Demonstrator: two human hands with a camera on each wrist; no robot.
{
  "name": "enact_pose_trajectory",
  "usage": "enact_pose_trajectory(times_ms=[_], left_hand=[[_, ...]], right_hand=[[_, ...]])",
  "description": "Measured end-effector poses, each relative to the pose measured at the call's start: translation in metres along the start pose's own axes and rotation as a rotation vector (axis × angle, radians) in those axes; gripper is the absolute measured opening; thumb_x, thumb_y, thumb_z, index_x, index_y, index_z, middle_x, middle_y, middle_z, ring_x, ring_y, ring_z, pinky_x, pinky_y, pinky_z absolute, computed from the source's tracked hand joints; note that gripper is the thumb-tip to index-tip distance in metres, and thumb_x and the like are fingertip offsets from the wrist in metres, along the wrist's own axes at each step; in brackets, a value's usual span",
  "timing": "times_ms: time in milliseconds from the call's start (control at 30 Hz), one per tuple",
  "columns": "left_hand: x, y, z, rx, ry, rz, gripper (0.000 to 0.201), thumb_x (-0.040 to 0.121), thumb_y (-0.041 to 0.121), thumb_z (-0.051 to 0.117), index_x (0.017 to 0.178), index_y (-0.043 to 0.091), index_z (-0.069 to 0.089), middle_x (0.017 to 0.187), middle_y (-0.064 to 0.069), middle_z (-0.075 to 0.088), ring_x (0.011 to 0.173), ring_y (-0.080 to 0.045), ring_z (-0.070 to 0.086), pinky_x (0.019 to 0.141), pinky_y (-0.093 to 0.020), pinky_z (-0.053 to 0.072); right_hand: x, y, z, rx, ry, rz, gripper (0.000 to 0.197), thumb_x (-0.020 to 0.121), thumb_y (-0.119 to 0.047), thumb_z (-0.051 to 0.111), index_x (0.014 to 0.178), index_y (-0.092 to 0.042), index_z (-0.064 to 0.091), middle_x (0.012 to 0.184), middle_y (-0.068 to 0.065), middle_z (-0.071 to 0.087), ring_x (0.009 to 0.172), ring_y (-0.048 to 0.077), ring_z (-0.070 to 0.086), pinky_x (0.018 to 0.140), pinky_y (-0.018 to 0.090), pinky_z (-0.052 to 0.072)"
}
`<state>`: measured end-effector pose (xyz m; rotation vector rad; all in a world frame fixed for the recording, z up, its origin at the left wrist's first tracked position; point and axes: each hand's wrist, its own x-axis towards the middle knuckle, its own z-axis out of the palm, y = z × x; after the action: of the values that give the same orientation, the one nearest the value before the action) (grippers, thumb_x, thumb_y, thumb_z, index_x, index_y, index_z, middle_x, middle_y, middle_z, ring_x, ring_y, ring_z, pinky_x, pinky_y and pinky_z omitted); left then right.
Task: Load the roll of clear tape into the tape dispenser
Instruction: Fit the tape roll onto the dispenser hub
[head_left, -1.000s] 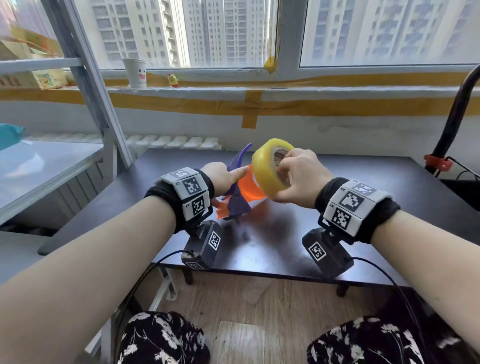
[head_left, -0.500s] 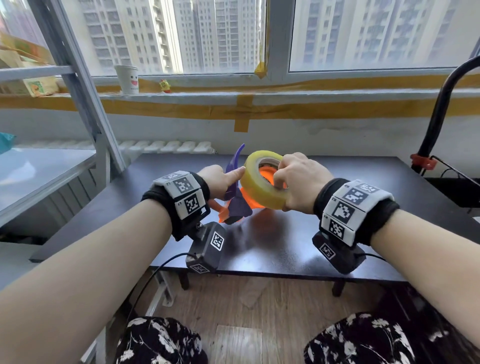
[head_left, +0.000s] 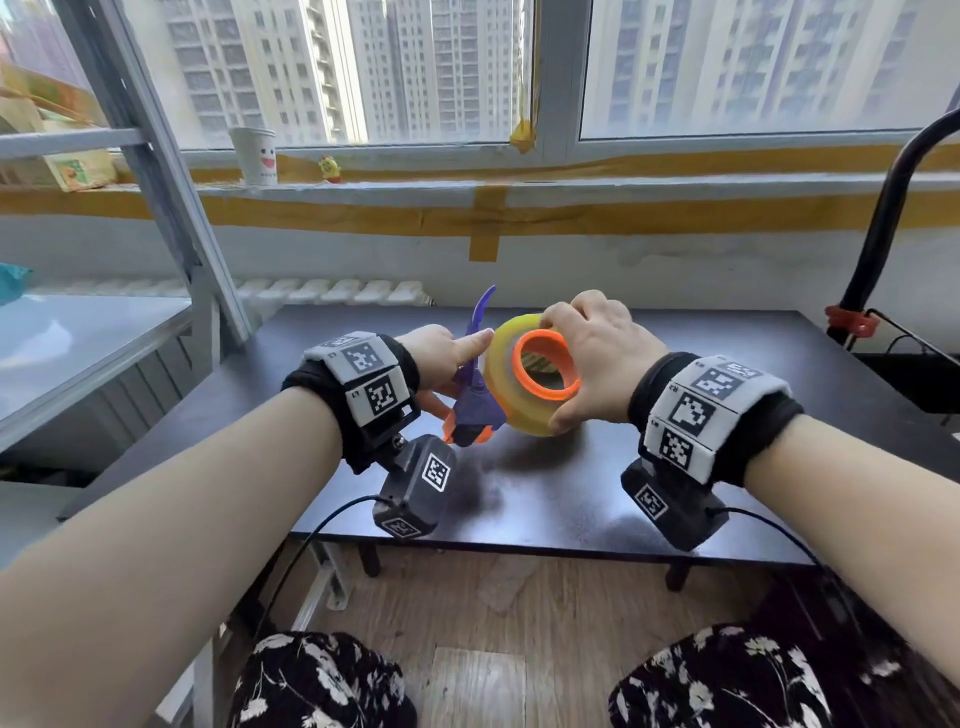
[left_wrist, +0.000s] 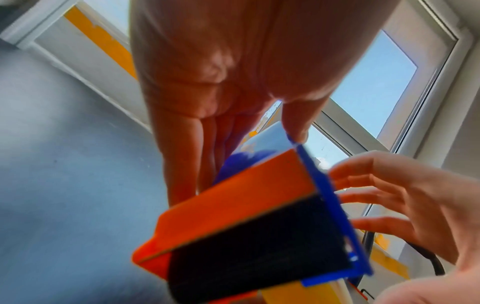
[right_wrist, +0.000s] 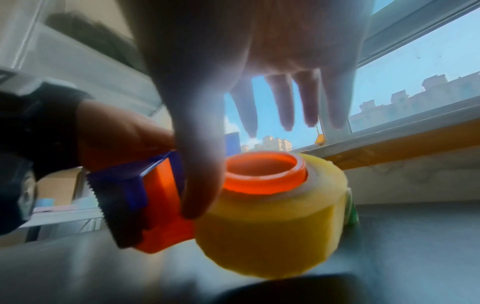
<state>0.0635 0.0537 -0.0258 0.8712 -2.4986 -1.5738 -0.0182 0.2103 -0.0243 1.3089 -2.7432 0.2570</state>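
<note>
Above the dark table, your left hand grips the tape dispenser; its orange hub pokes through the tape roll, which your right hand grasps. At your left wrist, fingers clasp the dispenser body. At your right wrist, the thumb presses the roll, fingers spread.

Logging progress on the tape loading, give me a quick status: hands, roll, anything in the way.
Left hand grips the orange-and-purple plastic tape dispenser. Right hand holds the yellowish clear tape roll, already around the orange hub. Nothing in the way.
</note>
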Motion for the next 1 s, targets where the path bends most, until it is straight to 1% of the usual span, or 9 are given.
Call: enact_pose_trajectory(times_ms=[167, 367, 533, 600, 700, 767, 867, 933, 1000], left_hand=[[0.002, 0.008, -0.001, 0.065, -0.029, -0.006, 0.042, 0.095, 0.042, 0.042, 0.072, 0.008, 0.048, 0.075, -0.008, 0.056, 0.074, -0.02, 0.059, 0.077, -0.043, 0.052], [0.004, 0.019, -0.004, 0.164, -0.034, 0.023, 0.035, 0.096, 0.039, 0.042, 0.089, 0.006, 0.051, 0.098, -0.016, 0.055, 0.092, -0.029, 0.056, 0.096, -0.054, 0.048], [0.011, 0.021, -0.008, 0.389, -0.001, 0.09, 0.037, 0.098, 0.032, 0.039, 0.073, 0.007, 0.052, 0.086, -0.014, 0.059, 0.085, -0.027, 0.056, 0.095, -0.044, 0.051], [0.012, 0.024, -0.009, 0.489, 0.006, 0.112, 0.035, 0.098, 0.03, 0.037, 0.078, 0.006, 0.054, 0.074, -0.008, 0.059, 0.081, -0.026, 0.056, 0.082, -0.033, 0.049], [0.01, 0.032, -0.011, 0.603, 0.017, 0.172, 0.033, 0.098, 0.027, 0.037, 0.076, 0.009, 0.053, 0.066, 0.001, 0.054, 0.078, -0.025, 0.054, 0.066, -0.026, 0.043], [0.008, 0.035, -0.011, 0.676, 0.016, 0.209, 0.031, 0.098, 0.027, 0.037, 0.078, 0.01, 0.053, 0.067, 0.001, 0.054, 0.08, -0.024, 0.054, 0.063, -0.023, 0.04], [0.005, 0.038, -0.006, 0.793, 0.017, 0.245, 0.032, 0.098, 0.028, 0.035, 0.111, 0.012, 0.061, 0.1, -0.007, 0.067, 0.102, -0.028, 0.058, 0.084, -0.03, 0.042], [0.003, 0.039, -0.002, 0.812, 0.033, 0.284, 0.038, 0.098, 0.032, 0.037, 0.128, 0.019, 0.054, 0.121, -0.009, 0.064, 0.114, -0.028, 0.057, 0.093, -0.03, 0.041], [0.002, 0.039, 0.001, 0.829, 0.048, 0.316, 0.043, 0.095, 0.039, 0.041, 0.132, 0.019, 0.051, 0.124, -0.008, 0.062, 0.116, -0.027, 0.056, 0.093, -0.029, 0.041]], right_hand=[[0.014, 0.011, 0.007, 0.1, -0.157, 0.056, 0.139, 0.045, -0.044, 0.088, 0.15, -0.03, -0.002, 0.152, 0.011, 0.017, 0.14, 0.034, 0.024, 0.113, 0.045, 0.031], [0.026, 0.012, 0.017, 0.138, -0.204, 0.056, 0.142, 0.045, -0.047, 0.087, 0.15, -0.03, -0.008, 0.149, 0.013, 0.019, 0.138, 0.032, 0.03, 0.113, 0.042, 0.032], [0.032, 0.019, 0.013, 0.365, -0.257, 0.03, 0.115, 0.059, -0.04, 0.084, 0.148, -0.026, 0.012, 0.145, 0.003, 0.039, 0.136, 0.019, 0.038, 0.111, 0.035, 0.036], [0.035, 0.021, 0.012, 0.452, -0.247, 0.056, 0.101, 0.064, -0.037, 0.082, 0.144, -0.026, 0.023, 0.135, -0.001, 0.048, 0.126, 0.019, 0.049, 0.099, 0.035, 0.047], [0.04, 0.023, 0.011, 0.502, -0.235, 0.11, 0.053, 0.077, -0.025, 0.071, 0.125, -0.017, 0.048, 0.103, 0.001, 0.058, 0.097, 0.024, 0.061, 0.065, 0.031, 0.054], [0.04, 0.023, 0.011, 0.537, -0.233, 0.14, 0.027, 0.079, -0.013, 0.064, 0.105, -0.009, 0.058, 0.087, 0.009, 0.061, 0.085, 0.032, 0.065, 0.067, 0.043, 0.059], [0.038, 0.023, 0.012, 0.632, -0.179, 0.213, 0.009, 0.076, -0.004, 0.061, 0.077, -0.011, 0.055, 0.07, 0.009, 0.059, 0.063, 0.028, 0.062, 0.061, 0.04, 0.057], [0.039, 0.021, 0.012, 0.671, -0.138, 0.239, 0.006, 0.071, -0.01, 0.064, 0.072, -0.008, 0.058, 0.066, 0.01, 0.059, 0.059, 0.026, 0.059, 0.061, 0.039, 0.057], [0.042, 0.021, 0.014, 0.69, -0.101, 0.268, 0.035, 0.058, -0.023, 0.066, 0.084, 0.0, 0.064, 0.071, 0.013, 0.061, 0.065, 0.028, 0.061, 0.067, 0.047, 0.058]])
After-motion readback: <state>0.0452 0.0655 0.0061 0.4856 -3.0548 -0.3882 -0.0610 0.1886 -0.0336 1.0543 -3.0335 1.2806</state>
